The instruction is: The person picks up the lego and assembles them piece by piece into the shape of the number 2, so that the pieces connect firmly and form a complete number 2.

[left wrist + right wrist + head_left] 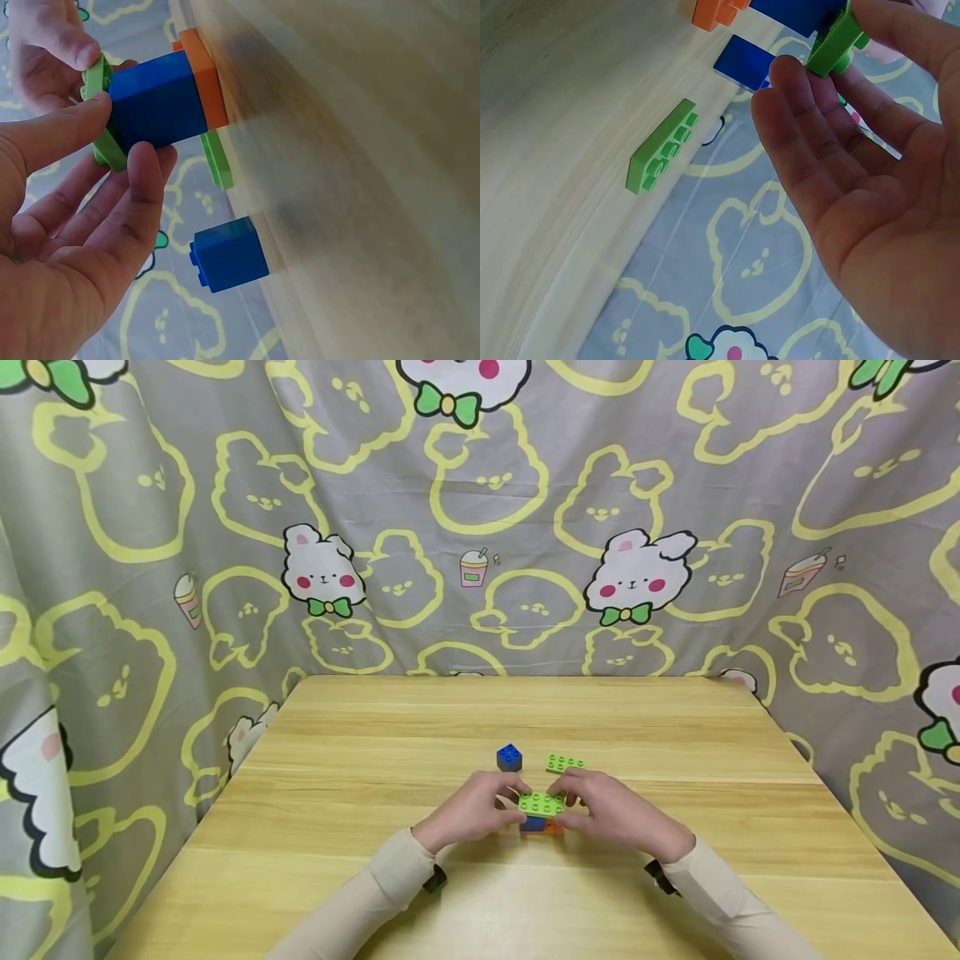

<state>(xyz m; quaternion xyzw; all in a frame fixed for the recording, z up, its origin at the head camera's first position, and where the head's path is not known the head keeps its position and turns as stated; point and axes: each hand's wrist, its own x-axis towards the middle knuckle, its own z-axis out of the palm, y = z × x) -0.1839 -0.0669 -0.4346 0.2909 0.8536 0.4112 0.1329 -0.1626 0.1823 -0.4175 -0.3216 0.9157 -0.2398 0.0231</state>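
My left hand and right hand pinch opposite ends of a flat light-green toy brick, studs up. Directly beneath it is a blue brick, which stands on one end of a flat orange brick on the table. In the left wrist view the green brick sits right at the blue brick's top, slightly askew. The left thumb lies along the green edge while the fingertips reach the blue brick's side. Over the overhanging end, the right thumb and fingers hold the green brick.
Behind the hands, a second blue brick stands at left and another flat green brick lies at right. The wooden table ends at a patterned grey curtain. Dark wrist cameras hang under both cuffs.
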